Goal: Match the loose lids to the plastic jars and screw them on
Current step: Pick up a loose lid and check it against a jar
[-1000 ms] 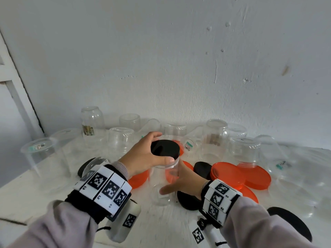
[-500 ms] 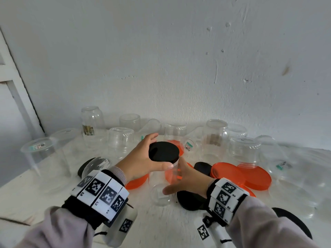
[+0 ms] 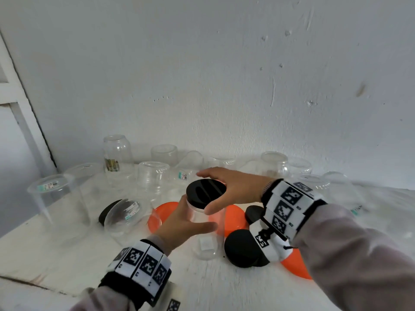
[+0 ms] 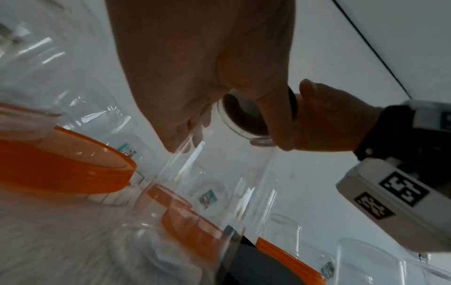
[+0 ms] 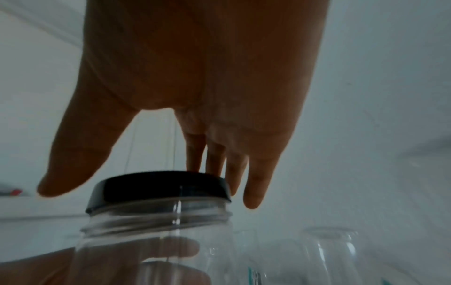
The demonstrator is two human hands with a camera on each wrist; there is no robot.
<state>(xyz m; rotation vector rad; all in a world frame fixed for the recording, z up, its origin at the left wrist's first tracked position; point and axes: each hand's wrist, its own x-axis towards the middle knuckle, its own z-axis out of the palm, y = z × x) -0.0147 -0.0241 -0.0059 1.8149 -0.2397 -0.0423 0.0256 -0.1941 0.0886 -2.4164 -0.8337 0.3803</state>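
A white worktop (image 3: 224, 286) is set against a white wall. Clear jars (image 3: 152, 178), most inverted, are ranged along its back edge; one jar (image 3: 125, 217) lies on its side at left. Orange lids (image 3: 233, 217) and black lids (image 3: 243, 248) lie flat, partly overlapped, in the middle.

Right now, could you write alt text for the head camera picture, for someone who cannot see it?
A person's right hand reaches over a black lid sitting on a clear plastic jar, while the left hand holds the jar's side. Around them on a white table lie empty clear jars and loose orange and black lids.
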